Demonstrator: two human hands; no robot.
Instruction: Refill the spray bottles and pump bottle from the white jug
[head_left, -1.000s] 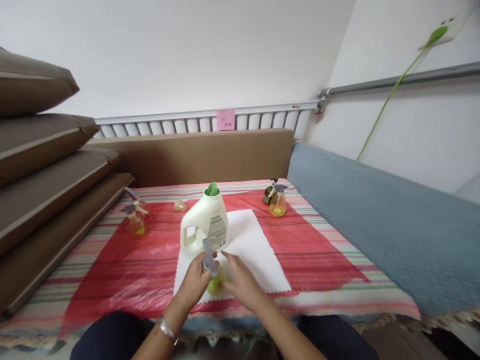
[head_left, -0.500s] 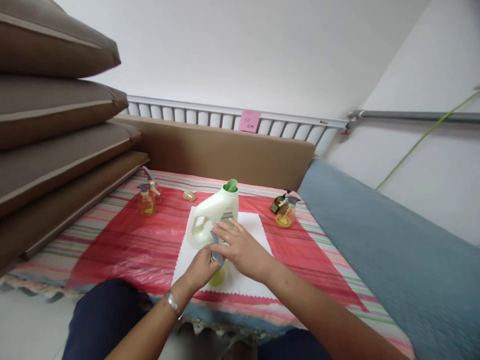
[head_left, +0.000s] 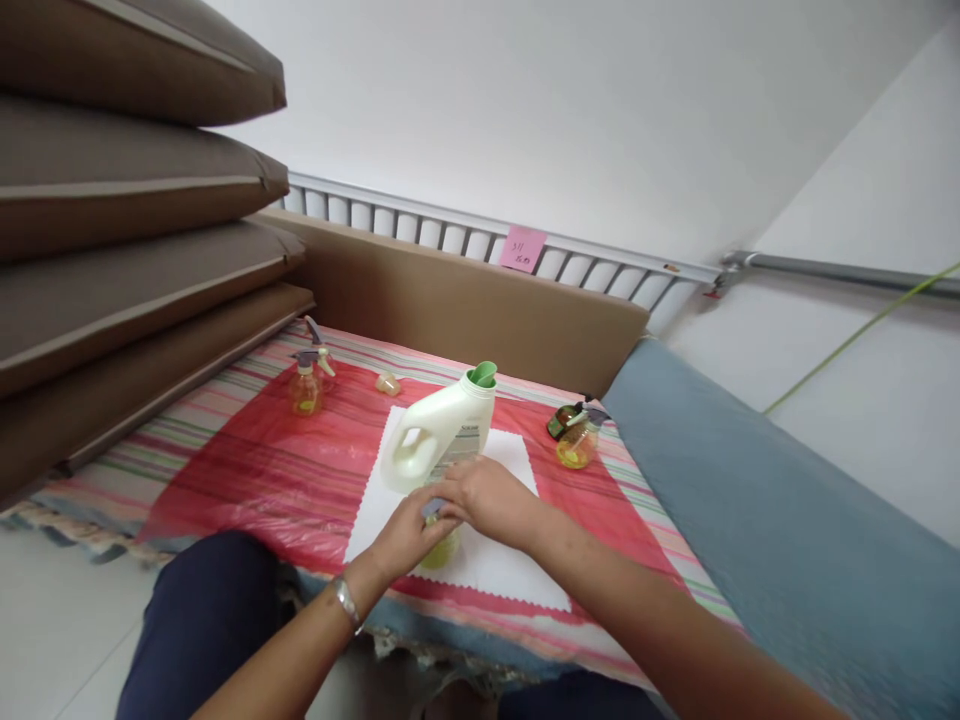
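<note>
Left hand [head_left: 409,532] clamps sprayer [head_left: 442,552]; right hand [head_left: 491,497], fingers spread earlier, now curled over top, grip unclear (jug [head_left: 450,412] behind, sheet [head_left: 517,572] extending right, front edge near).

- Resting left hand [head_left: 409,532] and right hand [head_left: 496,497] at the head of the spray bottle [head_left: 441,552], over the near part of the mat [head_left: 514,565].
- Facing the jug [head_left: 454,420], standing on the mat behind the spray bottle.
- Seeing a cup [head_left: 388,383] lying behind and left of the jug.
- Seeing two sprayers [head_left: 306,392] standing farther left on the cloth [head_left: 232,385].
- Finding a third sprayer [head_left: 577,449] to the right of the mat, a pump bottle [head_left: 561,423] just behind.
- Having stacked cushions [head_left: 135,165] at left, a padded panel [head_left: 757,510] at right, a backboard [head_left: 450,300] behind.
</note>
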